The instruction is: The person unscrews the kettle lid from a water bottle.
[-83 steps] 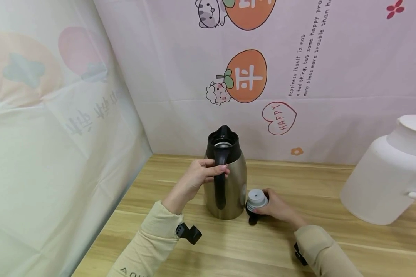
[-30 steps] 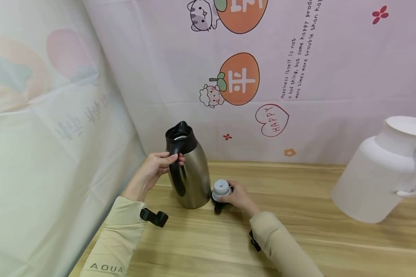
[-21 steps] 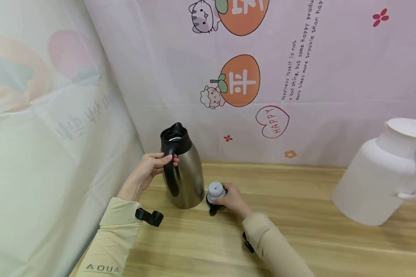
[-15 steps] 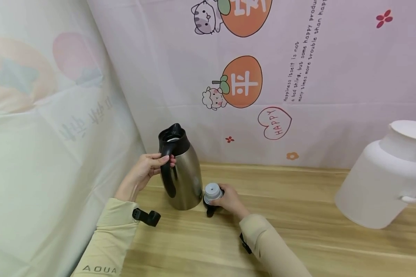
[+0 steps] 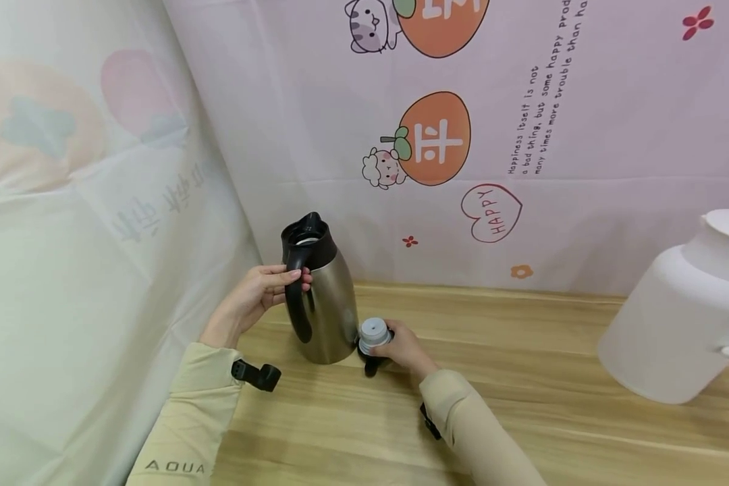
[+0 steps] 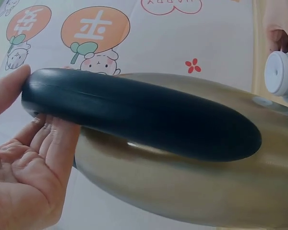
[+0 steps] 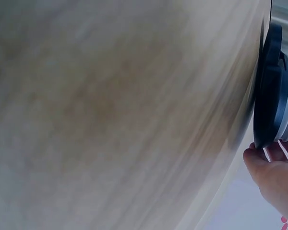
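Note:
A brushed-steel thermos jug (image 5: 334, 310) with a black collar stands lidless on the wooden table, its mouth uncovered. My left hand (image 5: 255, 297) holds the upper part of the jug's black handle (image 6: 144, 112), thumb on one side and fingers on the other. Just right of the jug's base sits the jug's lid (image 5: 373, 331), upside down, with the grey stopper up and the black cap against the tabletop. My right hand (image 5: 403, 347) grips that lid from the right side. In the right wrist view the black cap (image 7: 271, 96) shows edge-on at the table surface.
A large white jug (image 5: 674, 324) with a side handle stands at the far right of the wooden table (image 5: 510, 358). Printed cloth (image 5: 328, 148) hangs behind the table, and a pale cloth (image 5: 97, 304) closes off the left side.
The steel jug and its upturned lid have both moved left along the table, with my hands still holding them. Over the last half second they have hardly moved.

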`<state>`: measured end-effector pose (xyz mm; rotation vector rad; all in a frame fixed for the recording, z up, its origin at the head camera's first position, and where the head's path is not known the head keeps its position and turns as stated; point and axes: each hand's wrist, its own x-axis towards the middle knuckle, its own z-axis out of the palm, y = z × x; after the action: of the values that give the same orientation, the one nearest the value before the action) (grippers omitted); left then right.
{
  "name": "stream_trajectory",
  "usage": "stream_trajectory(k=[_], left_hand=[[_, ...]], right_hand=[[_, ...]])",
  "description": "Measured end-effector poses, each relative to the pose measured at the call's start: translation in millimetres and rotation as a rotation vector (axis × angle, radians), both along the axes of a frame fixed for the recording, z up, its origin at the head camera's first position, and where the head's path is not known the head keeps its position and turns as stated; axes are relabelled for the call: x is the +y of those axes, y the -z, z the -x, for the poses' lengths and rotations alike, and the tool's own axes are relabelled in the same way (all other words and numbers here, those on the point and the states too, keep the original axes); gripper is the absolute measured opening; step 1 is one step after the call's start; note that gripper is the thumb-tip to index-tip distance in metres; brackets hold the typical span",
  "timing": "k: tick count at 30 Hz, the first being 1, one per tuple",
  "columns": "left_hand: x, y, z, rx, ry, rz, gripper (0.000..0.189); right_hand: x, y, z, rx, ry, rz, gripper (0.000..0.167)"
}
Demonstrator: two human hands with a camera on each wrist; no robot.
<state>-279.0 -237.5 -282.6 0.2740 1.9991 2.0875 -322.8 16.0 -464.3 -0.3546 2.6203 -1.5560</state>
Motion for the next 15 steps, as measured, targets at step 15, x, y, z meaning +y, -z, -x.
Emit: stream_trajectory(k=[15], left_hand=[[1.5, -0.1, 0.7, -0.033, -0.001, 0.073, 0.056]], right_hand=[[0.6, -5.6, -4.0, -0.021, -0.013, 0.024, 0.063]])
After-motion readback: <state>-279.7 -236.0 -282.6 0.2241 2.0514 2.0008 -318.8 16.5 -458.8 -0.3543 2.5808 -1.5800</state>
